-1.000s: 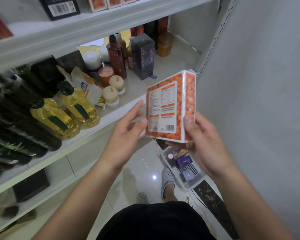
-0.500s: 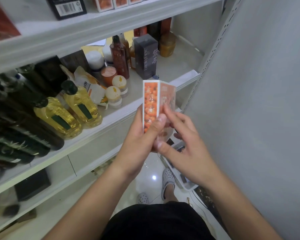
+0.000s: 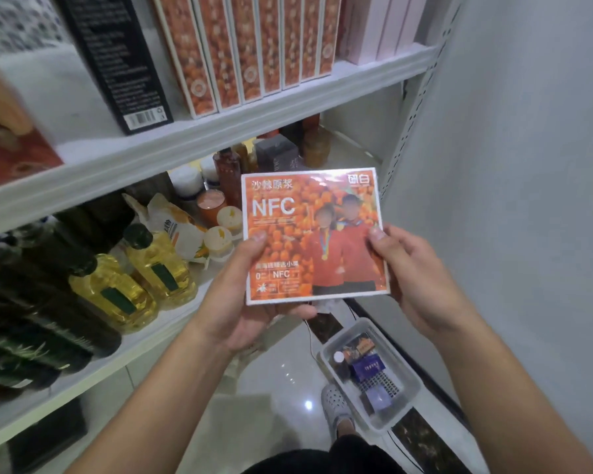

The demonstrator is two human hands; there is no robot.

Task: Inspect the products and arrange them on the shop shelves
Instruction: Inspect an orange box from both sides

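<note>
Now: orange box (image 3: 308, 234) is held in mid-air, printed front facing the camera, "NFC" in large white letters on its left half. It is very nearly upright, in front of the middle shelf (image 3: 134, 340) and below the upper shelf (image 3: 220, 131), touching neither. Its clear wrap shows glare along the top edge.

Left grip (image 3: 243, 302): closed round the box's lower left corner. The thumb is pressed on the front face near the left edge, and the fingers are curled under the bottom edge and behind.

Right grip (image 3: 415, 278): closed on the right edge. The thumb is on the front, and the fingers are behind the box, out of sight.

Upper shelf: a row of matching orange boxes (image 3: 247, 46) stands on edge, narrow sides out. A black carton (image 3: 117, 63) with a barcode is to their left and pale pink boxes (image 3: 374, 25) to their right.

Middle shelf: two yellow oil bottles (image 3: 117, 295) with dark caps stand near the front edge, with dark bottles (image 3: 31, 302) to their left. Small round jars (image 3: 220, 237) sit just left of the held box. A brown bottle (image 3: 228, 176), a dark grey carton (image 3: 278, 155) and an amber jar (image 3: 317, 145) are further back.

Floor (image 3: 271, 405): a clear plastic tub (image 3: 396, 357) lies below the right grip, near the white side panel (image 3: 510, 200). It holds a few small packets, one of them purple. A white perforated shoe (image 3: 334, 401) is just beside the tub
</note>
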